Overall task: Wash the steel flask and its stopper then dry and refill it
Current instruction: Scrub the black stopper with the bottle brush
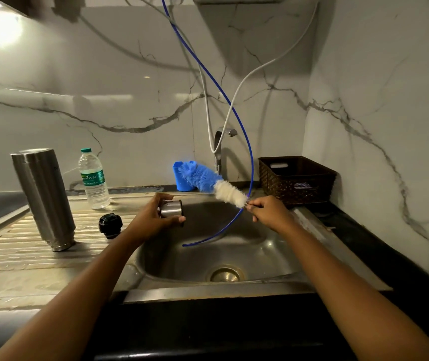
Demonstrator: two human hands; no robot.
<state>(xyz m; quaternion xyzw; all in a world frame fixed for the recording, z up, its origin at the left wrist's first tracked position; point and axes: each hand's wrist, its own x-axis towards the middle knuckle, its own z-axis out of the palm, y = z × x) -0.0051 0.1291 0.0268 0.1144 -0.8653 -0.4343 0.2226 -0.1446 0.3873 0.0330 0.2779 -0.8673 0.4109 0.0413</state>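
Observation:
The steel flask [43, 198] stands upside down on the ribbed drainboard at the left. Its black stopper [110, 224] lies on the drainboard between the flask and the sink. Over the sink's left side my left hand [153, 217] grips a small steel cup [171, 209], its mouth turned to the right. My right hand [270, 212] holds the handle of a blue and white bottle brush [212, 182], whose bristles point up and left, apart from the cup.
A steel sink [268, 259] with a brass drain lies below the hands. A thin blue hose [244, 142] hangs into it beside the tap [220, 144]. A plastic water bottle [93, 178], a blue holder [179, 178] and a dark basket [296, 178] stand along the back.

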